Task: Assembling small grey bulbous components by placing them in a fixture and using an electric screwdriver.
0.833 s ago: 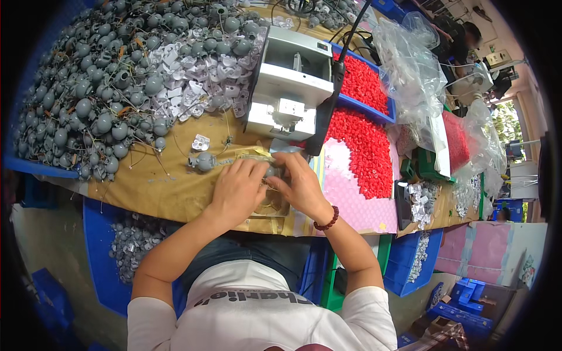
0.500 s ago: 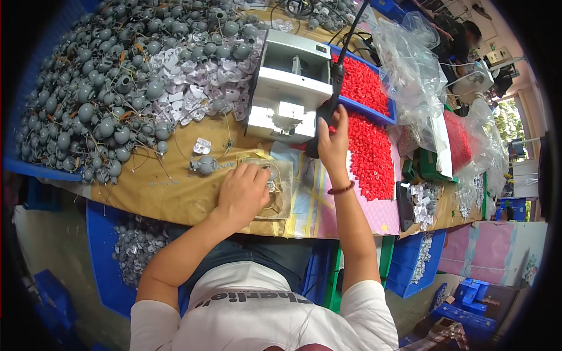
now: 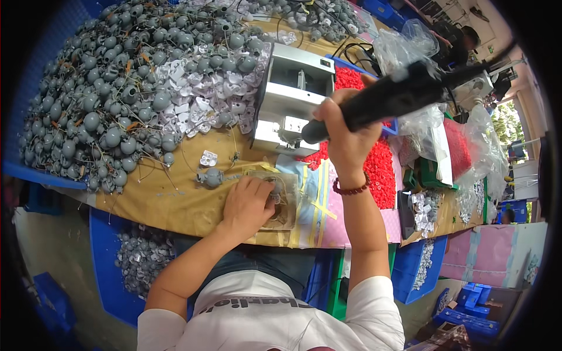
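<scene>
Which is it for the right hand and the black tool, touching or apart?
Touching. The head view shows the right hand gripping the black tool.

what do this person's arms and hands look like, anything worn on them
Both the left hand and the right hand are gloveless, with forearms bare up to short white sleeves. A dark red beaded bracelet circles the right wrist; nothing shows on the left one.

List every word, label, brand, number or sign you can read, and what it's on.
White short-sleeved shirt: large dark lettering across the front; I won't copy its wording.
Black cylindrical handheld tool: blurred, no marking readable.
Silver metal box-shaped machine: no text readable at this size.
</scene>
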The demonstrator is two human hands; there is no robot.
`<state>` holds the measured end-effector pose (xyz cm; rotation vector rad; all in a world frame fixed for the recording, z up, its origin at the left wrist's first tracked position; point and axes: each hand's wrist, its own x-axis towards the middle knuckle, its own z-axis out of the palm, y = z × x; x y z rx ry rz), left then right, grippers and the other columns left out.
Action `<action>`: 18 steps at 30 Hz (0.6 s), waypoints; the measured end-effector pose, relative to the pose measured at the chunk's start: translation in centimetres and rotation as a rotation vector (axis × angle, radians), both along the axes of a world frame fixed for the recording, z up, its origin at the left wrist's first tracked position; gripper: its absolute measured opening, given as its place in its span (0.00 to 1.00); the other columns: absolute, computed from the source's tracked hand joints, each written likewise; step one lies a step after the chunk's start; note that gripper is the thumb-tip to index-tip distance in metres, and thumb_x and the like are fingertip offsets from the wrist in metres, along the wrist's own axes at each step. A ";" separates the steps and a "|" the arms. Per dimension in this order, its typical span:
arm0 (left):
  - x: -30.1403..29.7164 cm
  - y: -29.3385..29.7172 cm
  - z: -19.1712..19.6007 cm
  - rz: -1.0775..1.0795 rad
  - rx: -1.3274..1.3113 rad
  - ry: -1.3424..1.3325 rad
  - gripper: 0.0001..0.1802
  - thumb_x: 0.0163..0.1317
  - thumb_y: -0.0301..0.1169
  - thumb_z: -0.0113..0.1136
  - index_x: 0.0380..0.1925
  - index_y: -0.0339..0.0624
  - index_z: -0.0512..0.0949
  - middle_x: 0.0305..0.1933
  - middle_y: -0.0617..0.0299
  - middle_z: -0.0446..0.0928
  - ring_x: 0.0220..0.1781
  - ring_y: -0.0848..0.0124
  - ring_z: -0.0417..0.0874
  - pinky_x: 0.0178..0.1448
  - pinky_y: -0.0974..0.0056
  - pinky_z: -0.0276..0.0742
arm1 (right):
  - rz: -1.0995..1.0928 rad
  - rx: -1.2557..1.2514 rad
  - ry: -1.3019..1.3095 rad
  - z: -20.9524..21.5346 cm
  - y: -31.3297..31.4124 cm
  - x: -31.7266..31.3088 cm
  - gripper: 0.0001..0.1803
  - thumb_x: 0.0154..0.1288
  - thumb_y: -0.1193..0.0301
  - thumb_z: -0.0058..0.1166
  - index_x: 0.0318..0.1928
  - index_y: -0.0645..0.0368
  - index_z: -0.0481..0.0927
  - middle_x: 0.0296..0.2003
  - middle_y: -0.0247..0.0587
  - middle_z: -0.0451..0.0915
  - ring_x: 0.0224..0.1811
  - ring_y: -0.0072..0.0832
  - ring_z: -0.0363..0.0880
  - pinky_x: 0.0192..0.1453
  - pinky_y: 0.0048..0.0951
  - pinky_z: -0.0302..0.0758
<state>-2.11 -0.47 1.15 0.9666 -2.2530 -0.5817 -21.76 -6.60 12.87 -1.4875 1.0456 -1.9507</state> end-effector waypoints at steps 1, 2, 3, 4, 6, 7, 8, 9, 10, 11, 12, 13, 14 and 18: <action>0.0 0.0 0.0 0.003 0.015 -0.001 0.20 0.51 0.28 0.70 0.46 0.41 0.80 0.43 0.55 0.78 0.47 0.53 0.78 0.54 0.52 0.75 | 0.006 0.025 0.002 -0.2 -0.7 0.3 0.35 0.63 0.89 0.58 0.68 0.64 0.60 0.33 0.39 0.80 0.31 0.26 0.82 0.39 0.30 0.81; 0.0 0.0 -0.1 0.002 0.025 -0.009 0.20 0.52 0.29 0.70 0.46 0.41 0.80 0.43 0.55 0.78 0.47 0.53 0.78 0.53 0.52 0.76 | 0.004 0.048 -0.002 -0.5 -1.2 0.6 0.34 0.63 0.89 0.58 0.67 0.64 0.61 0.32 0.38 0.80 0.30 0.26 0.82 0.38 0.29 0.81; 0.0 0.0 -0.4 0.000 0.035 -0.016 0.20 0.52 0.30 0.70 0.46 0.41 0.80 0.43 0.55 0.79 0.47 0.53 0.79 0.53 0.52 0.76 | 0.005 0.069 -0.006 -0.5 -1.7 0.9 0.33 0.63 0.88 0.58 0.66 0.65 0.62 0.32 0.38 0.80 0.30 0.25 0.82 0.37 0.28 0.80; 0.0 0.0 -0.6 -0.003 0.045 -0.023 0.20 0.53 0.30 0.70 0.47 0.41 0.80 0.43 0.55 0.79 0.47 0.53 0.80 0.52 0.52 0.77 | 0.017 0.073 -0.003 -0.3 -2.3 1.0 0.30 0.63 0.88 0.59 0.63 0.66 0.64 0.31 0.38 0.81 0.30 0.24 0.82 0.37 0.27 0.80; 0.1 0.0 -0.5 0.002 0.099 -0.015 0.19 0.54 0.31 0.70 0.47 0.42 0.80 0.43 0.55 0.79 0.45 0.52 0.81 0.49 0.51 0.78 | -0.020 0.082 -0.019 -1.2 -3.5 1.4 0.16 0.62 0.85 0.61 0.48 0.64 0.73 0.30 0.36 0.82 0.27 0.22 0.81 0.35 0.25 0.78; 0.0 0.1 -0.5 0.003 0.110 -0.016 0.19 0.55 0.31 0.69 0.47 0.42 0.80 0.43 0.55 0.79 0.44 0.53 0.82 0.48 0.52 0.79 | -0.008 0.130 -0.037 -1.2 -3.7 1.5 0.16 0.62 0.84 0.61 0.48 0.64 0.72 0.30 0.36 0.82 0.27 0.23 0.81 0.35 0.25 0.78; 0.1 0.1 -0.5 0.006 0.124 -0.019 0.19 0.55 0.31 0.69 0.47 0.43 0.80 0.43 0.55 0.79 0.44 0.53 0.82 0.47 0.52 0.79 | 0.007 0.179 -0.056 -1.1 -3.8 1.7 0.16 0.61 0.84 0.61 0.47 0.64 0.72 0.30 0.36 0.82 0.27 0.23 0.81 0.34 0.25 0.78; 0.1 0.2 -0.5 0.009 0.122 -0.027 0.19 0.55 0.31 0.69 0.47 0.43 0.80 0.42 0.56 0.79 0.43 0.54 0.83 0.46 0.52 0.80 | 0.019 0.238 -0.037 -1.2 -3.6 1.6 0.19 0.61 0.84 0.62 0.50 0.62 0.70 0.31 0.35 0.81 0.28 0.22 0.81 0.34 0.25 0.78; 0.1 0.2 -0.4 0.011 0.120 -0.036 0.19 0.55 0.31 0.69 0.47 0.43 0.79 0.41 0.56 0.79 0.42 0.55 0.83 0.45 0.53 0.80 | 0.031 0.297 -0.018 -1.3 -3.1 1.5 0.22 0.60 0.84 0.63 0.52 0.61 0.69 0.31 0.34 0.80 0.29 0.20 0.80 0.33 0.25 0.78; 0.2 0.3 -0.5 0.009 0.113 -0.030 0.19 0.55 0.31 0.69 0.47 0.43 0.79 0.41 0.56 0.79 0.41 0.54 0.83 0.44 0.52 0.81 | 0.045 0.360 -0.002 -1.5 -2.5 1.6 0.25 0.60 0.84 0.64 0.54 0.59 0.67 0.32 0.33 0.78 0.29 0.19 0.79 0.32 0.24 0.78; 0.1 0.2 -0.6 0.007 0.107 -0.020 0.19 0.55 0.31 0.69 0.48 0.43 0.79 0.41 0.56 0.79 0.40 0.54 0.83 0.43 0.52 0.81 | 0.051 0.371 -0.032 -1.8 -1.3 2.0 0.24 0.60 0.83 0.64 0.54 0.60 0.68 0.32 0.33 0.79 0.29 0.20 0.79 0.32 0.24 0.78; 0.1 0.1 -0.8 0.005 0.100 -0.011 0.19 0.55 0.31 0.68 0.48 0.42 0.78 0.42 0.55 0.79 0.39 0.53 0.83 0.41 0.51 0.81 | 0.039 0.363 -0.020 -2.2 -0.1 2.4 0.28 0.60 0.84 0.62 0.59 0.64 0.67 0.31 0.35 0.80 0.29 0.22 0.81 0.34 0.25 0.79; 0.1 0.2 -0.8 0.003 0.107 -0.018 0.19 0.56 0.30 0.68 0.49 0.42 0.78 0.42 0.55 0.79 0.38 0.52 0.84 0.41 0.51 0.81 | 0.026 0.356 -0.008 -2.3 1.2 2.8 0.33 0.59 0.84 0.61 0.65 0.69 0.66 0.31 0.37 0.82 0.29 0.24 0.82 0.36 0.27 0.80; 0.3 0.2 -0.6 0.004 0.151 -0.031 0.20 0.57 0.31 0.67 0.50 0.43 0.78 0.43 0.55 0.79 0.37 0.51 0.84 0.39 0.49 0.81 | 0.104 0.340 -0.036 -2.8 5.1 4.0 0.18 0.58 0.87 0.60 0.50 0.68 0.76 0.30 0.37 0.82 0.29 0.23 0.81 0.36 0.26 0.78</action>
